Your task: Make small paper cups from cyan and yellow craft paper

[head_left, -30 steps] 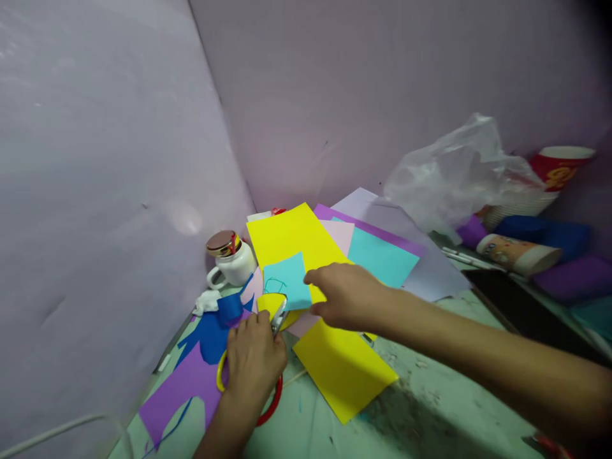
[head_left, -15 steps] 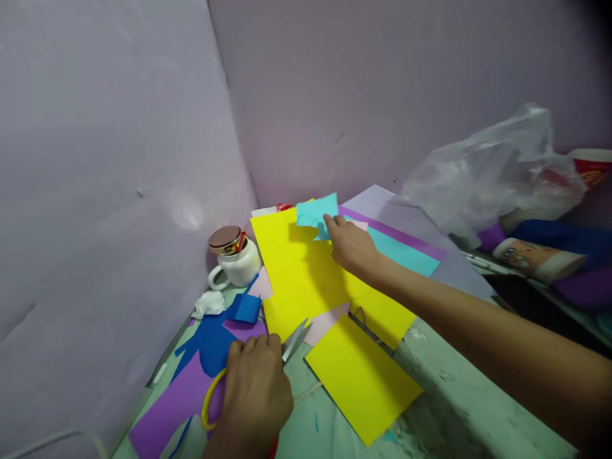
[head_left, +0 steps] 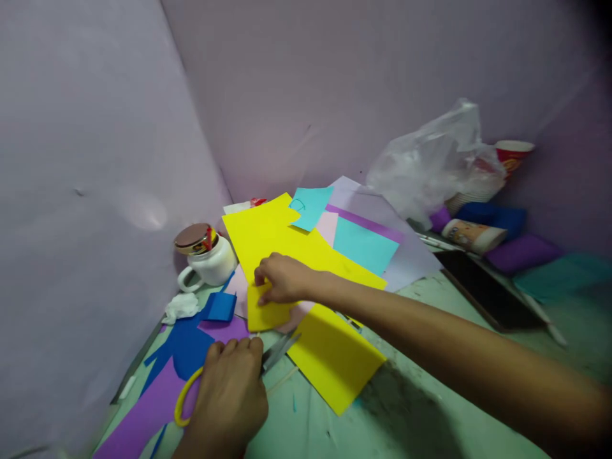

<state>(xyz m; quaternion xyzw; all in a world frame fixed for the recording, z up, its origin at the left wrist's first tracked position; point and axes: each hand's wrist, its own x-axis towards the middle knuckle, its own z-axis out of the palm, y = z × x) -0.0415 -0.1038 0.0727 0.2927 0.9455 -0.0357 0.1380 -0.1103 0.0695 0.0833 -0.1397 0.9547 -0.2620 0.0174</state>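
Here, metal-bladed scissors (head_left: 282,350) with a rounded yellow loop (head_left: 179,409) are gripped in the closed left hand (head_left: 234,386). The right hand (head_left: 287,280) is half-curled over a smooth yellow sheet (head_left: 275,233); whether paper is pinched cannot be told. A notched turquoise piece (head_left: 313,205) is laid across its upper edge.

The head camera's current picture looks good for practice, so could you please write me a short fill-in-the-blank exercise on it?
1. The left hand grips a pair of metal-bladed ____.
2. The large sheet beneath the right hand is ____ in colour.
3. As pictured, the white mug has its handle on the ____ side.
4. The crumpled, see-through bag near the back wall is made of ____.

Missing words: scissors; yellow; left; plastic.
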